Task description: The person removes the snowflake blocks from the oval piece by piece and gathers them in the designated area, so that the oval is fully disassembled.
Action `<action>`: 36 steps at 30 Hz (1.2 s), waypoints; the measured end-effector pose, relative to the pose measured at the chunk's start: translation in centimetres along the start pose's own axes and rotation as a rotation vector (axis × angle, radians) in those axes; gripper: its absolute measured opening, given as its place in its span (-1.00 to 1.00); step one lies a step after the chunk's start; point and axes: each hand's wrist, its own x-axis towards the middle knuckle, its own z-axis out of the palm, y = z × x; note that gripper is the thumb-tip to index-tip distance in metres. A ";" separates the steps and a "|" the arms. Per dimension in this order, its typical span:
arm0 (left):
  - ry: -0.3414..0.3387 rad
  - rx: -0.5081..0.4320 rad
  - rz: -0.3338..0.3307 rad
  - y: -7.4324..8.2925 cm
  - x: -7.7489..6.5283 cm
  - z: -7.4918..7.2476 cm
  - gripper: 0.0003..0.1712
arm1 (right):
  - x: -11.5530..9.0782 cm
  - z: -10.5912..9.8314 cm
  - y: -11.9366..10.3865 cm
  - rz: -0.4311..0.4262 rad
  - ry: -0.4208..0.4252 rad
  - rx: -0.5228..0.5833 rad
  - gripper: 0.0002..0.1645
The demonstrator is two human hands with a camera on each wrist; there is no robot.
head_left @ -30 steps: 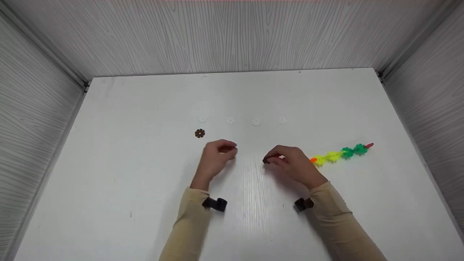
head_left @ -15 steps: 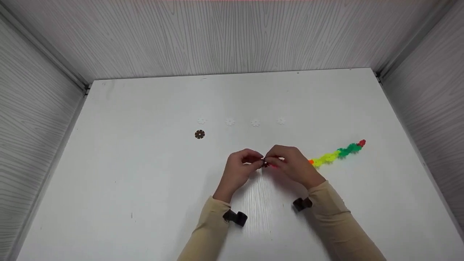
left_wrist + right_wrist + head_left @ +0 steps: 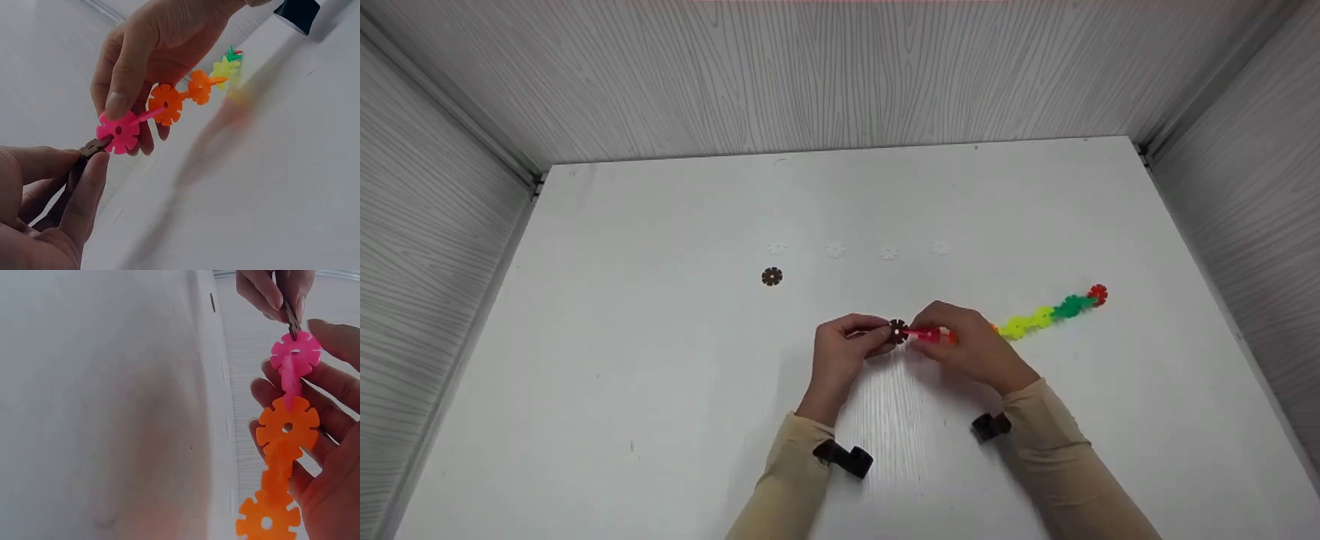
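My left hand (image 3: 844, 349) pinches a brown slotted snowflake disc (image 3: 94, 147) between thumb and fingers. The disc's edge sits in a slot of the pink disc (image 3: 118, 132) at the end of a colourful disc chain. My right hand (image 3: 971, 341) holds that pink disc, its thumb on one face and fingers behind. From there the chain runs through another pink disc (image 3: 291, 379) and orange discs (image 3: 287, 427) along the right palm. Beyond the hand, yellow discs (image 3: 1027, 323), green discs (image 3: 1072, 306) and a red disc (image 3: 1098, 294) continue to the right.
A loose brown disc (image 3: 772, 277) lies on the white table (image 3: 660, 225), left of the hands. Behind it several white discs, such as this white disc (image 3: 888, 253), lie in a row. Grey wood-grain panels (image 3: 840, 75) enclose the table's back and sides.
The left hand has moved right to meet the right hand and taken hold of the brown disc. The chain has turned, and its red end has shifted slightly left.
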 end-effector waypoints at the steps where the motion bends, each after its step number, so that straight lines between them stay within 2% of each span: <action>1: 0.005 -0.020 -0.011 -0.1 0.0 0.0 -0.86 | 0.0 0.0 0.0 -0.016 0.005 -0.002 -0.84; 7: 0.020 -0.050 -0.065 -0.5 -0.1 0.2 -0.84 | 0.3 0.2 0.1 -0.078 0.032 -0.107 -0.86; 12: 0.020 0.023 -0.035 -0.8 -0.1 0.5 -0.79 | 0.1 0.3 0.3 -0.091 0.034 -0.183 -0.84; 21: -0.005 0.068 -0.010 -1.0 -0.1 0.5 -0.85 | 0.1 0.3 0.5 -0.119 0.018 -0.206 -0.84; 31: -0.045 0.087 -0.082 0.0 0.3 -0.1 -0.83 | 0.4 0.4 0.5 -0.200 0.005 -0.249 -0.85; 36: -0.059 0.088 -0.105 0.4 0.5 -0.5 -0.84 | 0.6 0.3 0.3 -0.201 -0.004 -0.280 -0.86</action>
